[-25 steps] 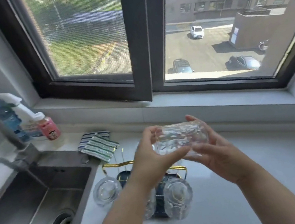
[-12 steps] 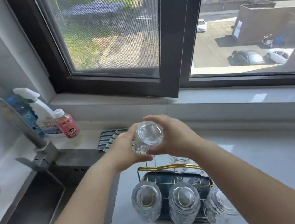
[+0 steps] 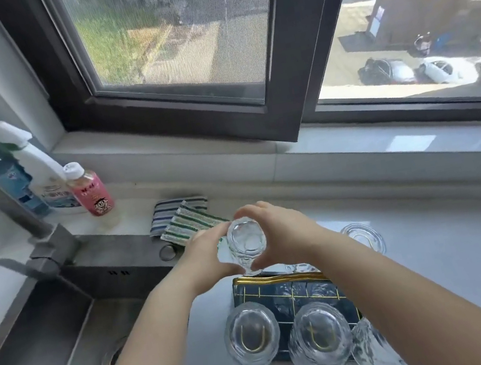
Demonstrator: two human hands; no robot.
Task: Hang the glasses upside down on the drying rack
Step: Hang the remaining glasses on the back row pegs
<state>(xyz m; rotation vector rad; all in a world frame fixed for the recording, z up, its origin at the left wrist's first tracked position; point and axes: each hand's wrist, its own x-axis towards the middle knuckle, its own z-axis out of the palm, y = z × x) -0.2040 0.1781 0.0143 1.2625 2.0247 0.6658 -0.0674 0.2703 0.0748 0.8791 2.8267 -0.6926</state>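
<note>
So both hands, left hand (image 3: 206,260) and right hand (image 3: 284,235), are wrapped around one upturned glass (image 3: 246,245), base up, held just over the far end of the drying rack (image 3: 287,291). Two hung glasses (image 3: 251,334) sit at the near end.

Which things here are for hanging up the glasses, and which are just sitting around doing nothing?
For the job:
- held glass, base up, between left hand and right hand
- drying rack
- hung glasses, already upside down on it

Just lying about:
- spray bottle
- pink bottle
- striped cloths
- faucet
- sink
</note>
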